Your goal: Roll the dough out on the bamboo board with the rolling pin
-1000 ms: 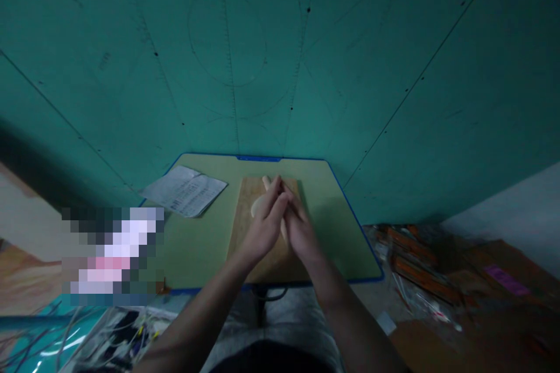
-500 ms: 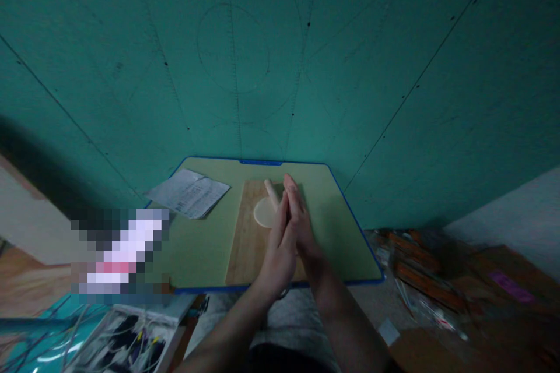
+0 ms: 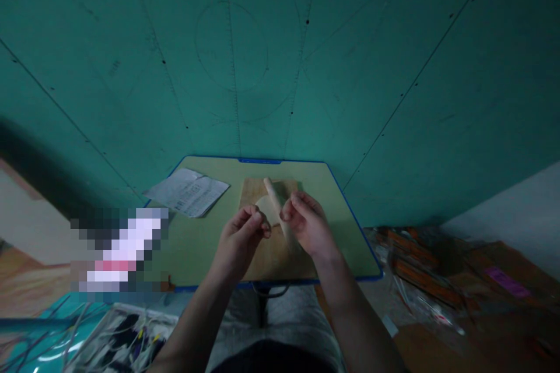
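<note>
My left hand (image 3: pixel 242 238) hovers over the left side of a wooden board (image 3: pixel 268 256), fingers curled and thumb pressed against them. Opposite it, my right hand (image 3: pixel 308 222) is closed in a similar pinch, close to the rolling pin (image 3: pixel 273 194). No object shows in either hand. The light wooden pin lies slantwise on the board, apparently across the right part of a round, flat piece of dough (image 3: pixel 265 204). My left fingers hide part of the dough's lower left edge.
The board lies on a small pale-green table (image 3: pixel 196 253) with a blue rim. A creased printed sheet (image 3: pixel 188 191) rests at its back left. A green wall (image 3: pixel 341 64) stands behind. Cables (image 3: pixel 131 341) fill a box at lower left; cardboard and plastic (image 3: pixel 431 277) lie right.
My hands were pressed palm to palm over the board. They have parted to left and right, and their fingers have curled in. Rolling pin and dough lie about as before.
</note>
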Tool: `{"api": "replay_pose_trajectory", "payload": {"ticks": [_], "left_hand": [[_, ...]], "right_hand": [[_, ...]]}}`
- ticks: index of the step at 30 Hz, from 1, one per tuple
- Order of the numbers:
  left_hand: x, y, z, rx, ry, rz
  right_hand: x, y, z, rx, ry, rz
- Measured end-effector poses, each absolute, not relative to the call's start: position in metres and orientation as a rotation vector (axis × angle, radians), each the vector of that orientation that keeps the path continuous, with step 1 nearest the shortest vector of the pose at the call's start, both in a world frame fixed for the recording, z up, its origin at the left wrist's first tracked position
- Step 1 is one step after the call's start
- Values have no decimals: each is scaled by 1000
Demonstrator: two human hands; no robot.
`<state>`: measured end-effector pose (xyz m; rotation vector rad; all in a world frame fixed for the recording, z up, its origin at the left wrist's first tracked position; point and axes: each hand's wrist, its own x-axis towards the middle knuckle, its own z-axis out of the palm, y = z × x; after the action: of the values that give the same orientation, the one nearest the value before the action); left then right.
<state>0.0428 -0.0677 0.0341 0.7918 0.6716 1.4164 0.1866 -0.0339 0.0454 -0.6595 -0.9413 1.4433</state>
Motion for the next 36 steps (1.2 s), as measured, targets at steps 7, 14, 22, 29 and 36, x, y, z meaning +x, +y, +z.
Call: {"api": "replay_pose_trajectory", "payload": {"ticks": [7, 14, 22, 29, 36], "left_hand": [[40, -72, 41, 861, 526, 1354], [43, -72, 42, 826, 475, 1296], [38, -65, 42, 893, 611, 1380], [14, -49, 43, 1083, 786, 1311], [10, -38, 37, 1062, 847, 1247]], "right_hand": [[185, -44, 46, -577, -999, 1526], [184, -48, 44, -585, -986, 1545], [193, -45, 36, -817, -1249, 1212], [214, -46, 13, -1183, -1548, 638], [220, -43, 1, -1233, -1436, 597]]}}
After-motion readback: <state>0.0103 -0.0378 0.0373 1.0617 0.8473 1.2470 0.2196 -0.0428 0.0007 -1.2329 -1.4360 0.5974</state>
